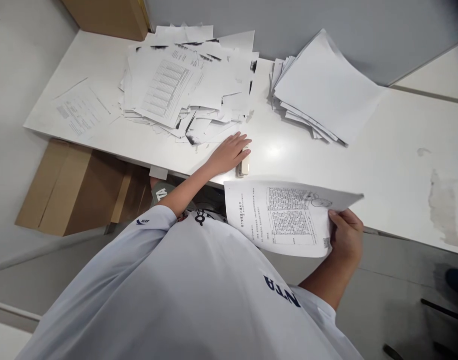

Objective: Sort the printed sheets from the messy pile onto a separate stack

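My left hand (pixel 229 155) lies flat on the white table (pixel 289 150) with its fingers spread, at the near edge of a loose, messy heap of printed paper (pixel 187 85). A small cream stapler (pixel 244 162) sits right by the heel of that hand, partly hidden by it. My right hand (pixel 345 235) pinches the lower right corner of a printed sheet (pixel 289 217) with text, tables and a round stamp, holding it above the table's front edge. Farther right, a squared-up stack of paper (pixel 322 85) lies face down.
A single printed form (pixel 78 112) lies at the table's left end. Cardboard (pixel 74 190) leans below the left front edge, and a brown box (pixel 108 15) stands behind the table's far corner. A grey wall (pixel 326 25) runs along the back. The table's right end has pale stains (pixel 442 210).
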Demonstrator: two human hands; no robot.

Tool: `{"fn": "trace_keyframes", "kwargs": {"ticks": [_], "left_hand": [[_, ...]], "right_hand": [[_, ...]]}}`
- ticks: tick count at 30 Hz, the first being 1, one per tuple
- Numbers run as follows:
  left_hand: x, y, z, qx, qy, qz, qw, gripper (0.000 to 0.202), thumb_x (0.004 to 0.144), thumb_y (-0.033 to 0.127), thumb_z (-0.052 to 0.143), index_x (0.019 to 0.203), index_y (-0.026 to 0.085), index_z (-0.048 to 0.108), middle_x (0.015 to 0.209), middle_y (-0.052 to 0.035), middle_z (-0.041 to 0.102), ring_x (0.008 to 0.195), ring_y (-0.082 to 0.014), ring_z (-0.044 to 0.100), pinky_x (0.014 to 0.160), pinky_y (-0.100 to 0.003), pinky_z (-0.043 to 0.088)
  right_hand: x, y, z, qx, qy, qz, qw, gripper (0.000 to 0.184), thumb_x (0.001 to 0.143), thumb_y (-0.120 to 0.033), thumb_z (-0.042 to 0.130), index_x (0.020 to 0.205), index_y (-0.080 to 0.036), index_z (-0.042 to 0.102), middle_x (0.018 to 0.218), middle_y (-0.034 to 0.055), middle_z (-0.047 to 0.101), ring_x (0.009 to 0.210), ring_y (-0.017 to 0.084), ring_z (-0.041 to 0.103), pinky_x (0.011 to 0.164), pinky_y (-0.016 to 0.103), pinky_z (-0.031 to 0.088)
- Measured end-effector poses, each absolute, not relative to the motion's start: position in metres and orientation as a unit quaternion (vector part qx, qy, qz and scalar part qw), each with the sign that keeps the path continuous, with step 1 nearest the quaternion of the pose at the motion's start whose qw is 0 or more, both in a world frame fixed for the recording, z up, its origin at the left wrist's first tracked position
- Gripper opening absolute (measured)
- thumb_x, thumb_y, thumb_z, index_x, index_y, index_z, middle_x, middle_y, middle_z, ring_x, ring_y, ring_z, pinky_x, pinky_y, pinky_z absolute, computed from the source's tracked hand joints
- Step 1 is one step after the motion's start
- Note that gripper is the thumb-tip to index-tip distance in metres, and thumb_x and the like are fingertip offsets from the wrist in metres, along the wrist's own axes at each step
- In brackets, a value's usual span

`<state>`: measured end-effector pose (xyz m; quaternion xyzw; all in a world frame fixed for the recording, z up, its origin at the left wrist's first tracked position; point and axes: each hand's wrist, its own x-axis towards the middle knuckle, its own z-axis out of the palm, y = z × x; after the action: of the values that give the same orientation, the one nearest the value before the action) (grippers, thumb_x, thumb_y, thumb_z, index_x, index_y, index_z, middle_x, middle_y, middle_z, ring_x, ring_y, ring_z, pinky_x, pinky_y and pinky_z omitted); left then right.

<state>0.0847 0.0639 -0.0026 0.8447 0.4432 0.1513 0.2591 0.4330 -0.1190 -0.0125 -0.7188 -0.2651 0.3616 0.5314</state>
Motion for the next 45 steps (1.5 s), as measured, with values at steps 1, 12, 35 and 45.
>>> {"fn": "trace_keyframes", "kwargs": {"ticks": [1, 12, 35, 45], "left_hand": [[0.085, 0.064, -0.003, 0.845, 0.443, 0.151, 0.258, 0.059, 0.101, 0.054, 0.016, 0.147, 0.024, 0.039, 0.160, -0.0031, 0.034, 0.153, -0.0205, 0.017, 0.126, -0.039, 0.015], [0.085, 0.064, -0.003, 0.841, 0.439, 0.161, 0.272, 0.059, 0.101, 0.056, 0.015, 0.146, 0.026, 0.039, 0.160, -0.0017, 0.034, 0.153, -0.0214, 0.017, 0.126, -0.040, 0.014], [0.086, 0.065, -0.004, 0.842, 0.436, 0.163, 0.272, 0.059, 0.100, 0.056, 0.015, 0.147, 0.028, 0.038, 0.160, 0.0009, 0.034, 0.153, -0.0215, 0.017, 0.127, -0.040, 0.013], [0.086, 0.065, -0.009, 0.841, 0.440, 0.163, 0.268, 0.059, 0.100, 0.055, 0.015, 0.148, 0.027, 0.036, 0.160, -0.0006, 0.035, 0.153, -0.0201, 0.017, 0.127, -0.039, 0.015]], "right_hand": [[0.432, -0.118, -0.012, -0.722, -0.268, 0.368, 0.521, 0.027, 0.050, -0.029, 0.078, 0.074, -0.018, 0.072, 0.074, -0.0017, 0.068, 0.075, 0.015, 0.057, 0.069, 0.026, 0.045], [0.422, -0.106, -0.002, -0.718, -0.236, 0.429, 0.494, 0.035, 0.052, -0.028, 0.079, 0.085, -0.018, 0.073, 0.075, -0.0008, 0.069, 0.069, 0.016, 0.060, 0.062, 0.025, 0.046], [0.418, -0.126, 0.037, -0.811, -0.155, 0.406, 0.391, 0.039, 0.051, -0.024, 0.076, 0.089, -0.022, 0.071, 0.075, -0.0003, 0.068, 0.061, 0.015, 0.060, 0.046, 0.021, 0.048], [0.424, -0.103, 0.022, -0.795, -0.180, 0.411, 0.408, 0.045, 0.046, -0.020, 0.074, 0.090, -0.018, 0.072, 0.070, 0.0008, 0.068, 0.063, 0.019, 0.062, 0.051, 0.027, 0.051]]}}
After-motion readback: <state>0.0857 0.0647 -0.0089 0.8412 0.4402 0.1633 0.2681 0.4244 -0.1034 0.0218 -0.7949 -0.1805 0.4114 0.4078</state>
